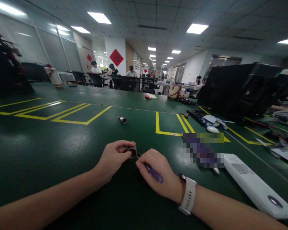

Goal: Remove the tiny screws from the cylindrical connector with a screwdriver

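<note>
My left hand point(115, 157) is closed, its thumb and fingers pinching a small hollow metal cylinder point(133, 151) with the opening turned partly toward me. My right hand point(156, 170) grips a screwdriver with a translucent purple handle point(155, 174). The thin shaft points up and left, its end right by the cylinder's opening; whether it touches a screw inside cannot be made out. Something small and dark shows between the two hands. Farther out on the green table point(96, 143) lies another metal part point(123, 120), tapered, with its wide open end facing right.
A white elongated device point(256, 185) lies to the right, beside a pixelated purple area. Behind it are a white oval object point(212, 129), gloves point(213, 121) and a large black case point(240, 89). Yellow tape point(169, 133) marks the table. A bottle point(53, 76) stands far left; people sit beyond.
</note>
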{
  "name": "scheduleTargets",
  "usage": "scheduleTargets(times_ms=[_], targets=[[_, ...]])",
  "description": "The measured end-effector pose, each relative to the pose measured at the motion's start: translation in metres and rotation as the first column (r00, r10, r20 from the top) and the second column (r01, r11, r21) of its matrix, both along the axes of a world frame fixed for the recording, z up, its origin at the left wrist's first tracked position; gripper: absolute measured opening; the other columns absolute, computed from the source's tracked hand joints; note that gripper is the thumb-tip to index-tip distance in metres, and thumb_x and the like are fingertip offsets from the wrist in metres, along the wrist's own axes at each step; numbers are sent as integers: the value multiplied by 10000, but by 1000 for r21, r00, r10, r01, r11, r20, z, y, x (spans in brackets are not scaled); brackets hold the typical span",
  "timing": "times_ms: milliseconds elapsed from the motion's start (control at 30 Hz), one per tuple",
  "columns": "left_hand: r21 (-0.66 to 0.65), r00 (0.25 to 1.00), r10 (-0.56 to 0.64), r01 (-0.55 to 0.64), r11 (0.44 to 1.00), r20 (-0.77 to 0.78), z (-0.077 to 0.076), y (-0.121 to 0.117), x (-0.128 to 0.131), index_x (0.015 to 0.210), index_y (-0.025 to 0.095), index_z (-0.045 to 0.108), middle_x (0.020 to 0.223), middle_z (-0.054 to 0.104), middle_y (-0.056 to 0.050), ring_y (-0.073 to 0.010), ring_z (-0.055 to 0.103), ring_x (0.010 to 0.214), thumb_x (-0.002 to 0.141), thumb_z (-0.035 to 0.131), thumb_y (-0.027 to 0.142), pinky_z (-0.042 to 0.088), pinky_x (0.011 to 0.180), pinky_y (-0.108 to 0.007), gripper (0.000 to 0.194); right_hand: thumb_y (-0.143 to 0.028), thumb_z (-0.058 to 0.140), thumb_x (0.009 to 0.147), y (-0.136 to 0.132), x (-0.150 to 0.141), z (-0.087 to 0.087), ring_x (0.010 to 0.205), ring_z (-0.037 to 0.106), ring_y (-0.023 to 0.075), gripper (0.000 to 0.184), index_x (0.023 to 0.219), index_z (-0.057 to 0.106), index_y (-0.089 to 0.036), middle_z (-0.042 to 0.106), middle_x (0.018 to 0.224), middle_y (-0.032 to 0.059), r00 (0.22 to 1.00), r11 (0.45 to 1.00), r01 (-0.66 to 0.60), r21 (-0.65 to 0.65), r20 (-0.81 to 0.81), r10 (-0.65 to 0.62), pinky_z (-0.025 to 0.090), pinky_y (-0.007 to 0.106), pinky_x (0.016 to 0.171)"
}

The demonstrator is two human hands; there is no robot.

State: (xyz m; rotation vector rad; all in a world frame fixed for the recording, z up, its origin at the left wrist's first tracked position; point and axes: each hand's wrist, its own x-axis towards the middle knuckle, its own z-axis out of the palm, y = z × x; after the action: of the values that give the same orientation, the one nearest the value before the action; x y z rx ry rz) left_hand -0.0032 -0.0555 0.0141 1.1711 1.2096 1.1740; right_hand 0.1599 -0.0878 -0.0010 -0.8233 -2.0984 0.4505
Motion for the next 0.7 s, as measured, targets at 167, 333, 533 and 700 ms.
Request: scheduleTargets(times_ms=[167, 333, 533, 700], targets=[[-29, 1000, -6, 6, 1000, -2, 0, 2, -1, 775, 140, 686, 816, 727, -53, -175, 668, 737, 566, 696, 103, 529, 685, -268, 212, -254, 459, 868, 4, 5, 1, 672, 541, 151, 222, 694, 581, -189, 587, 681, 17, 965, 980, 136, -147, -206, -165, 410, 293, 653], [-58, 999, -1, -1, 998, -35, 1, 4, -2, 839, 144, 683, 772, 719, -36, -165, 663, 714, 610, 672, 89, 527, 694, -270, 235, -317, 455, 868, 22, 8, -8, 593, 527, 137, 292, 636, 568, -179, 556, 580, -7, 866, 873, 20, -488, -428, -259, 415, 270, 602], [-87, 999, -29, 27, 996, -22, 1, 4, -3, 902, 149, 671, 837, 724, -44, -168, 667, 792, 654, 648, 81, 524, 758, -267, 258, -297, 481, 867, 20, 10, -10, 653, 547, 136, 229, 705, 584, -173, 585, 660, 2, 855, 890, -77, -450, -489, -173, 427, 274, 647], [-81, 996, -91, 90, 993, -13, 0, 2, -3, 990, 160, 652, 886, 729, -50, -195, 664, 881, 631, 694, 98, 504, 850, -302, 366, -254, 528, 838, 11, 10, 0, 678, 549, 140, 129, 795, 617, -170, 606, 736, 15, 941, 932, -50, -360, -329, -76, 431, 269, 631]])
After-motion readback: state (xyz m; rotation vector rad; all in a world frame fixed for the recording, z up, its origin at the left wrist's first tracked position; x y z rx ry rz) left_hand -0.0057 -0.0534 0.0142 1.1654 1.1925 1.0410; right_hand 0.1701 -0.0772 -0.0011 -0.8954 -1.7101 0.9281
